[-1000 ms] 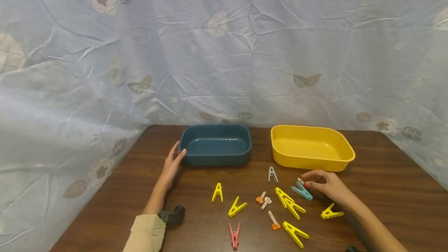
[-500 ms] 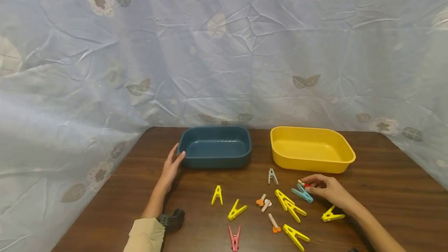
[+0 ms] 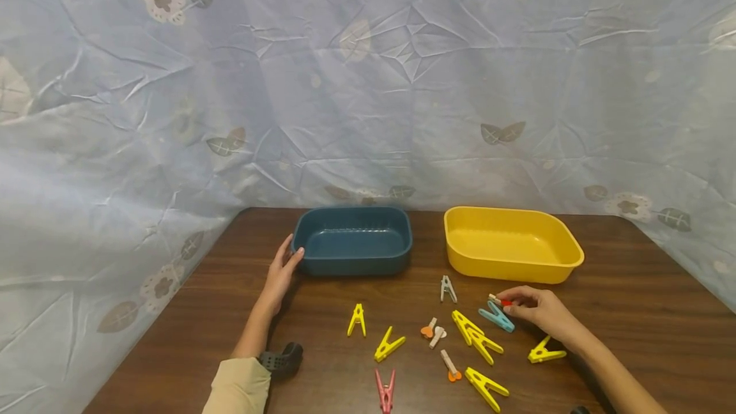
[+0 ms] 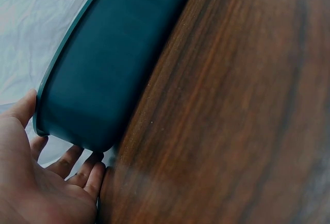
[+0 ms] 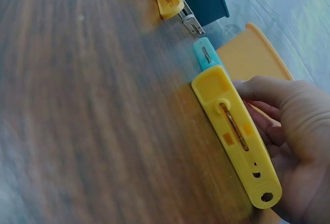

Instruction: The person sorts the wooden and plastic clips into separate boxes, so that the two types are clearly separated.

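Observation:
My left hand [image 3: 280, 276] rests against the left end of a dark blue bin [image 3: 353, 266]. In the left wrist view its thumb touches the rim, while the other fingers lie at the end wall. My right hand [image 3: 540, 312] pinches a small wooden clothespin [image 3: 494, 297] with a red end, just above a light blue clothespin [image 3: 497, 317]. The right wrist view hides the wooden clothespin; a large yellow clothespin [image 5: 237, 136] stands in front of the fingers there. A yellow bin [image 3: 512, 268] lies beyond my right hand.
Several yellow clothespins [image 3: 358, 320] are scattered over the brown table [image 3: 322, 363]. A grey clothespin [image 3: 448, 288] lies before the bins, a red one [image 3: 385, 390] near the front. Small wooden clothespins [image 3: 451, 365] with orange or white ends lie mid-table. A patterned cloth [image 3: 356, 114] hangs behind.
The wooden clothespin in my right hand has turned slightly, showing more of its red end. My left hand keeps its place at the blue bin.

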A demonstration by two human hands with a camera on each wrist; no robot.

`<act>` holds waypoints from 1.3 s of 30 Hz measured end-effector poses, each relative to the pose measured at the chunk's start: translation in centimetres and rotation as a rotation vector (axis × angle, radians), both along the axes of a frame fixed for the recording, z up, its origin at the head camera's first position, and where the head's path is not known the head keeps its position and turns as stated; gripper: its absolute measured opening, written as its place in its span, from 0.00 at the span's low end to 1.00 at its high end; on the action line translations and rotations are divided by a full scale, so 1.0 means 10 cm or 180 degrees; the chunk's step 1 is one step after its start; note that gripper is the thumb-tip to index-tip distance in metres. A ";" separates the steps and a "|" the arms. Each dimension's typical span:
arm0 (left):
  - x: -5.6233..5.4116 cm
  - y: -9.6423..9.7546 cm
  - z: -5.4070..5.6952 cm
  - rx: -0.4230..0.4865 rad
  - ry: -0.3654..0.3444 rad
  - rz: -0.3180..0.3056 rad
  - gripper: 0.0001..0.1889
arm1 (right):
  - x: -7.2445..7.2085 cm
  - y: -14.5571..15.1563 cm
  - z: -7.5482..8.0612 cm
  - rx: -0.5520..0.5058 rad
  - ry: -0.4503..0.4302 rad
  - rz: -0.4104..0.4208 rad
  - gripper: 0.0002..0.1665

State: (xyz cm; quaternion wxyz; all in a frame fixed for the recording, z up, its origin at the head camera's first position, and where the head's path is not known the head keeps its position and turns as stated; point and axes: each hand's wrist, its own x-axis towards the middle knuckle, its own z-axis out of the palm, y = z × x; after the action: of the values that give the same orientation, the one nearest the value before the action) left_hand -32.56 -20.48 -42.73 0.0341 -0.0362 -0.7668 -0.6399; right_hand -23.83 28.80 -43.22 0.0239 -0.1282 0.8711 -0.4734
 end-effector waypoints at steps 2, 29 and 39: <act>0.00 0.00 0.00 -0.0002 0.0016 -0.0006 0.34 | 0.00 0.01 0.00 -0.0014 -0.0039 -0.0036 0.21; -0.01 -0.02 -0.02 0.0000 -0.0026 0.0056 0.35 | 0.01 -0.02 0.05 0.0037 -0.0148 -0.0261 0.22; 0.04 0.01 0.06 0.0121 -0.0031 0.0018 0.34 | 0.01 -0.05 0.11 -0.0035 -0.0143 -0.0261 0.24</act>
State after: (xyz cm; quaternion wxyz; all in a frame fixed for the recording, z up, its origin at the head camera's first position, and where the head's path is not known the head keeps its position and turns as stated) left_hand -32.20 -20.34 -42.14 0.0328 -0.0302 -0.7548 -0.6544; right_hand -23.69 28.30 -42.10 0.0233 -0.0819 0.8723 -0.4815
